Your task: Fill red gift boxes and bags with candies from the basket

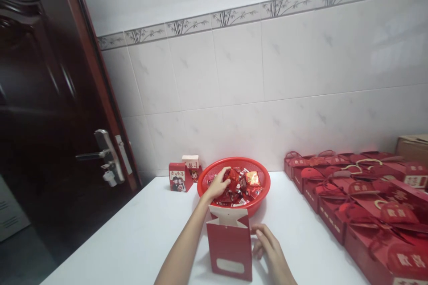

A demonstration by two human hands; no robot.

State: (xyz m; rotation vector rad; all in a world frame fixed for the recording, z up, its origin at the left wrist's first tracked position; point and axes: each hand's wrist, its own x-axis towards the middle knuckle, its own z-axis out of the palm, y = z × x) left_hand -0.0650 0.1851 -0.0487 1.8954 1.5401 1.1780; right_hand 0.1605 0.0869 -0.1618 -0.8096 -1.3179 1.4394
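My left hand [220,185] reaches into a red plastic basket [234,160] of wrapped candies [239,185]. Its thumb and forefinger are apart over the candies; the other fingertips are hard to make out among the wrappers. In front of the basket a red paper gift box [229,245] stands upright with its top open, a pale window low on its front. Close by the right side of this box is my right hand [267,247], fingers loosely bent and apart, the fingertips at or just touching the box's edge. Nothing shows in its grasp.
Two small printed boxes [179,178] stand left of the basket near the tiled wall. Many red gift boxes [364,213] with handles are packed in rows along the right of the white table [127,236]. A cardboard box [413,142] sits behind them. A dark door [50,98] is at left.
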